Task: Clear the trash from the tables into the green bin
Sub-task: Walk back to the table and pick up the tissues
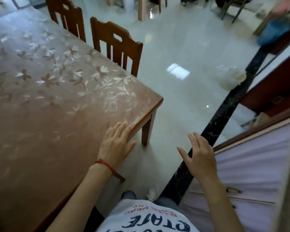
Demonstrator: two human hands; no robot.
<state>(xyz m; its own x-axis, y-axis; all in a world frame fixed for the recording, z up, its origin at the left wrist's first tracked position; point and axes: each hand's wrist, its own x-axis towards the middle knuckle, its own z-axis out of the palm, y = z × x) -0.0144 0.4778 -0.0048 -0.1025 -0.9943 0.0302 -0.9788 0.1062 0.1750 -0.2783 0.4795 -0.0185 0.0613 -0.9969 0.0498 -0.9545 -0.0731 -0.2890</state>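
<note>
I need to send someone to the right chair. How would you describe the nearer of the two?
Find the long table with the flower-patterned cover. Two brown wooden chairs stand along its far side. The nearer chair is closest to the table's corner, with its whole slatted back showing.

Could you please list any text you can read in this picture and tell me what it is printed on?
"STATE": large dark letters, upside down to the camera, on the person's white T-shirt.
Smaller red lettering above it on the shirt: too blurred to read reliably.
No readable text elsewhere.
</note>
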